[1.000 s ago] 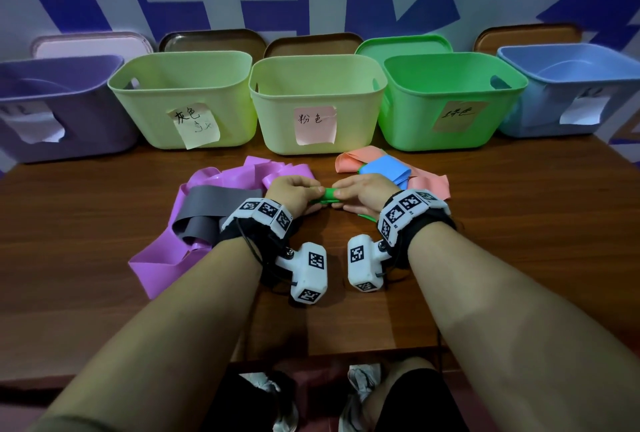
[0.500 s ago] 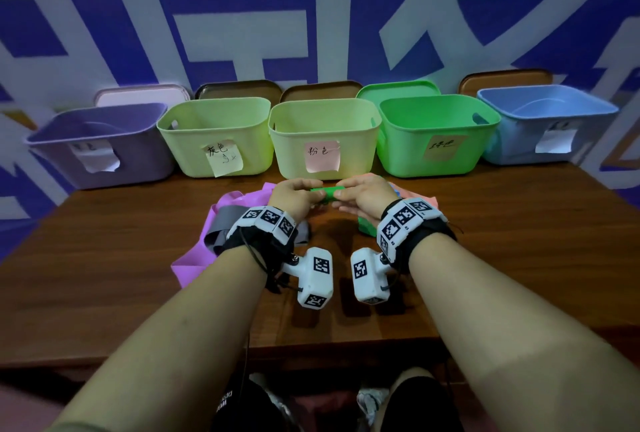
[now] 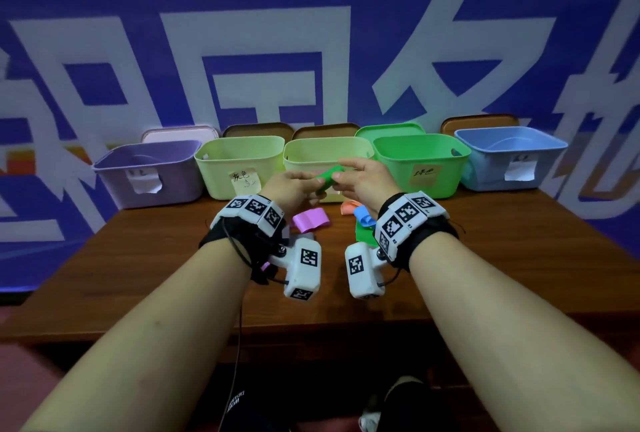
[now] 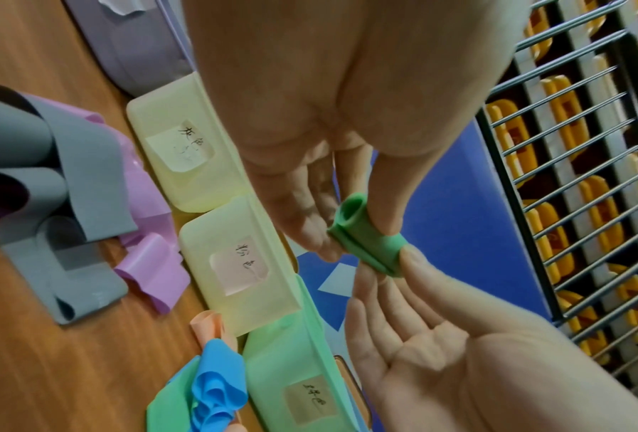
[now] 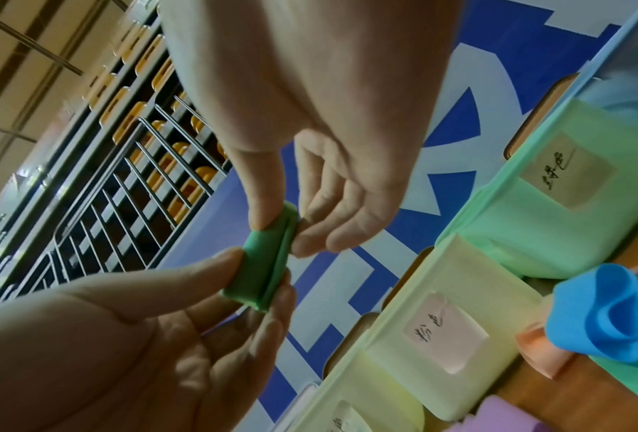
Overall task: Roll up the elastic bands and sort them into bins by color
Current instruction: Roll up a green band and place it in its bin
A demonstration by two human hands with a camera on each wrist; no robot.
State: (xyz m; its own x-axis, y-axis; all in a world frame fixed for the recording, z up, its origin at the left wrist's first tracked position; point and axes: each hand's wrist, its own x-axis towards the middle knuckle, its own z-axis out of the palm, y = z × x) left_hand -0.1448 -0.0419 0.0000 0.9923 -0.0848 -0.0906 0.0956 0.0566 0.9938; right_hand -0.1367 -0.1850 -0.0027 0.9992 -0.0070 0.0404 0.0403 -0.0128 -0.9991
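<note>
I have the rolled green elastic band (image 3: 327,179) lifted off the surface (image 3: 519,258), in front of the row of bins along its far edge. My left hand (image 3: 289,189) pinches one end and my right hand (image 3: 363,182) the other, each grip thumb against fingertips. The green bin (image 3: 420,165) stands just right of the roll.

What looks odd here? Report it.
The note on the purple bin looks torn and curled, unlike the flat notes on the other bins. Otherwise nothing stands out: the left hand and right hand pinch the rolled green band cleanly.
</note>
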